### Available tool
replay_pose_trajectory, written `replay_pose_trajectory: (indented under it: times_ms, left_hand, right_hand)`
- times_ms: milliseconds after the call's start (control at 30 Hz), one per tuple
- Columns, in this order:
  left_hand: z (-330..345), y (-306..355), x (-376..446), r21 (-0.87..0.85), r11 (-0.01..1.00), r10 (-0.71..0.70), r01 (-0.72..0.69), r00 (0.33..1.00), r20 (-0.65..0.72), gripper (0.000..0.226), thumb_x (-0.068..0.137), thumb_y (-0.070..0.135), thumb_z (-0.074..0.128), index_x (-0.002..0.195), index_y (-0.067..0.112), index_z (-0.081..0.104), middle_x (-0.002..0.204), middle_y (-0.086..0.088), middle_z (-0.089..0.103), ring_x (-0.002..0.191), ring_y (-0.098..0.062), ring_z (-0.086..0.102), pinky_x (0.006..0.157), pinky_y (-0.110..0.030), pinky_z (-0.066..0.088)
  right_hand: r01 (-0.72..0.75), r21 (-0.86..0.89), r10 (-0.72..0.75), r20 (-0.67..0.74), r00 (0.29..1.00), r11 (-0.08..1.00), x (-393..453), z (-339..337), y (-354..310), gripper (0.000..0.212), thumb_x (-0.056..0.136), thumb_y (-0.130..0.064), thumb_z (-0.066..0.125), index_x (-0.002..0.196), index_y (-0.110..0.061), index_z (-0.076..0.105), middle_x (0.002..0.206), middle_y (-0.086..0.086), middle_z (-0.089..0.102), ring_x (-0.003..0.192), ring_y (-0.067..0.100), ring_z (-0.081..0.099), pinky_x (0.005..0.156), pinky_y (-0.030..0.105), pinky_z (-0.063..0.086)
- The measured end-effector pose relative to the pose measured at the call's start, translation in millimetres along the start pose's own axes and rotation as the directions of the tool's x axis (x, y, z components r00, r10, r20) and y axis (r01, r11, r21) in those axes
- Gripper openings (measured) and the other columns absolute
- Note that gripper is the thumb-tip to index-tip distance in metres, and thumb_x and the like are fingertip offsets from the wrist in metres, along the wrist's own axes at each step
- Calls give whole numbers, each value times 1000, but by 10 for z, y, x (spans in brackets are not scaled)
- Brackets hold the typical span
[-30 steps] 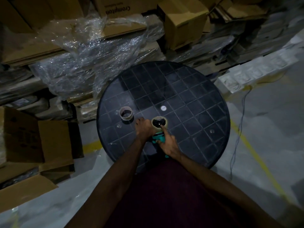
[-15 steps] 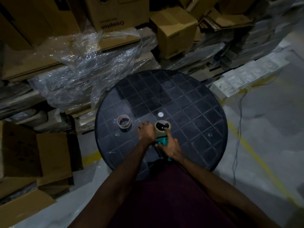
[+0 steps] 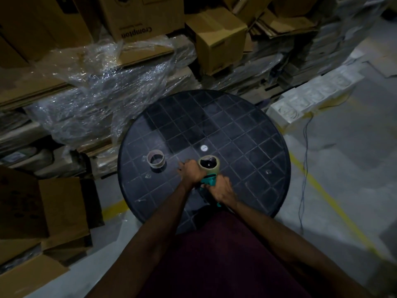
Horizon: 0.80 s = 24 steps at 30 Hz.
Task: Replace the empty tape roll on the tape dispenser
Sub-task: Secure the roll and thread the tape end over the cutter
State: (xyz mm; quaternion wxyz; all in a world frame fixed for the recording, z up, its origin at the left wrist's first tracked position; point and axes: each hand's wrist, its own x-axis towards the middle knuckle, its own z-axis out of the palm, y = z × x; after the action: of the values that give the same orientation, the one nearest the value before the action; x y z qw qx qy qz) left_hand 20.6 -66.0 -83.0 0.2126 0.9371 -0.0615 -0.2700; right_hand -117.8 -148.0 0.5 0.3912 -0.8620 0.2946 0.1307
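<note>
sitting on the teal tape dispenser (image 3: pixel 209 181) near the round black table (image 3: pixel 247 130) centre, new tape roll (image 3: pixel 208 163), left hand (image 3: pixel 191 172) gripping it at 9 o'clock, right hand (image 3: pixel 221 189) wrapped round the handle at 5 o'clock, empty core (image 3: pixel 156 160) apart at 9 o'clock

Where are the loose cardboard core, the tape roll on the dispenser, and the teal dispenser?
loose cardboard core (image 3: pixel 156 160), head view, on its rim.
tape roll (image 3: pixel 209 164), head view, on its near outer wall.
teal dispenser (image 3: pixel 209 180), head view, on its frame between the hands.
</note>
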Motion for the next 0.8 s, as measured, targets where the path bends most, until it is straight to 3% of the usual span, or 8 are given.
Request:
replay_pose_trajectory:
  times_ms: [100, 167, 233, 333, 433, 567, 667, 800]
  left_hand:
    - [-230, 113, -172, 8, 1000, -24, 24, 999, 43, 50, 45, 57, 49, 59, 9, 54, 83, -20, 71, 88, -44, 67, 84, -56, 56]
    - [-632, 312, -598, 12, 1000, -2, 1, 998, 55, 38, 58, 49, 61, 55, 13, 48, 79, -13, 70, 79, -32, 67, 78, -42, 58]
    - [-825, 416, -846, 20, 999, 38, -40, 997, 72, 30, 74, 35, 71, 63, 10, 57, 72, -8, 62, 69, -22, 59, 64, -31, 48]
    - [-830, 381, -875, 15, 999, 41, -42, 997, 71, 26, 81, 30, 69, 83, 4, 70, 75, -7, 61, 72, -21, 58, 66, -30, 43]
    - [-713, 319, -775, 19, 999, 28, -28, 999, 24, 23, 74, 33, 61, 77, 11, 68, 83, -7, 71, 75, -25, 64, 72, -33, 48]
    - [-465, 167, -467, -39, 999, -7, 5, 999, -37, 22, 63, 33, 55, 62, 12, 60, 72, -8, 72, 68, -27, 66, 67, -37, 57]
    - [-92, -113, 2, -69, 998, -8, 3, 997, -77, 36, 55, 47, 51, 59, 13, 61, 65, -4, 69, 61, -25, 66, 61, -36, 59]
    - [157, -321, 312, -7, 1000, 16, -16, 997, -78, 53, 51, 64, 49, 64, 17, 69, 64, 0, 67, 62, -24, 66, 63, -41, 60]
  right_hand:
    - [11, 1, -11, 11, 1000, 1000, -69, -48, -50, 44, 67, -57, 67, 97, -24, 63, 92, -1, 70, 80, 17, 68, 67, 35, 58]
    - [9, -3, -9, 15, 1000, 1000, -93, -73, -77, 40, 71, -51, 70, 98, -23, 64, 92, -1, 69, 80, 17, 67, 64, 31, 54]
    - [13, -1, -13, 12, 1000, 1000, -116, -82, -117, 43, 72, -51, 70, 103, -22, 61, 95, -2, 69, 83, 18, 67, 66, 31, 54]
    - [16, 1, -16, 14, 1000, 1000, -123, -75, -170, 56, 74, -47, 68, 120, -20, 50, 103, 0, 66, 91, 23, 66, 72, 36, 55]
    - [19, -20, -18, 27, 999, 1000, -65, -73, -173, 61, 71, -48, 60, 123, -20, 44, 103, 3, 68, 93, 27, 68, 75, 41, 58]
    - [13, -64, -13, 2, 1000, 998, -84, -97, -225, 66, 71, -53, 54, 127, -23, 39, 107, 8, 66, 98, 33, 66, 77, 41, 55]
    - [6, -119, -7, -12, 1000, 993, -135, -104, -245, 74, 81, -45, 55, 142, -21, 23, 120, 15, 60, 110, 39, 60, 84, 45, 49]
    - [29, -176, -24, 35, 999, 984, -141, -90, -189, 75, 86, -43, 54, 146, -18, 18, 125, 17, 58, 114, 40, 57, 88, 48, 49]
